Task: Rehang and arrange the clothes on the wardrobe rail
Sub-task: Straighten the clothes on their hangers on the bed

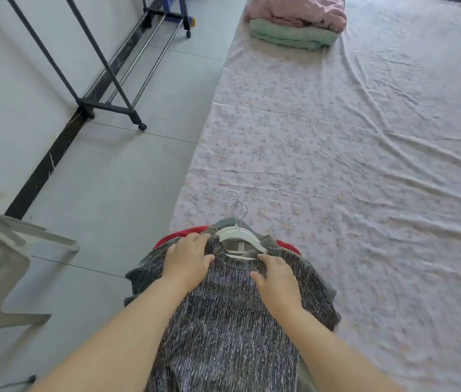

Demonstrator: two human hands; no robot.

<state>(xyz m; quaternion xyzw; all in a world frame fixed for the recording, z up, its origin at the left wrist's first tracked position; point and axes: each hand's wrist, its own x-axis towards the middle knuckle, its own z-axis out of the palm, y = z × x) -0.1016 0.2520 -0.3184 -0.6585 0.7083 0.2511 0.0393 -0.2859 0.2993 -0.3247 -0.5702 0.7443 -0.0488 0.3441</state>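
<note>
Your left hand (188,258) and right hand (276,275) lie flat, fingers extended, on the marled grey sweater (223,321); white hanger (235,233) in its collar.

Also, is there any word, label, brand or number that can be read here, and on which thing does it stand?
No text here can be read.
A small pale neck label inside the collar under the white hanger: too small and blurred to read.
The speckled grey top, the floral sheet and the clothes rack show no writing.
</note>
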